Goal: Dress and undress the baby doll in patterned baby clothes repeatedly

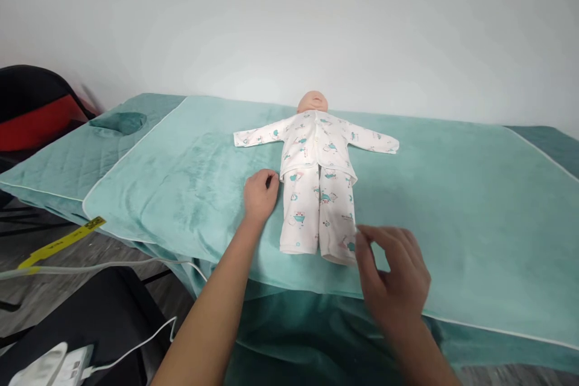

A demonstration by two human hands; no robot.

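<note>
A baby doll (pixel 313 101) lies on its back on a teal blanket (pixel 452 205), dressed in white printed pyjamas (pixel 316 175) with arms spread. My left hand (pixel 259 194) rests on the blanket beside the doll's hip, fingers curled, touching the edge of the shirt hem. My right hand (pixel 393 277) hovers just right of the trouser cuffs, fingers loosely spread and holding nothing.
The blanket covers a quilted teal table (pixel 58 163) against a white wall. A black and red chair (pixel 31 108) stands at the left. A yellow tape strip (pixel 63 242), white cables and a white power strip (pixel 49 367) lie at the lower left.
</note>
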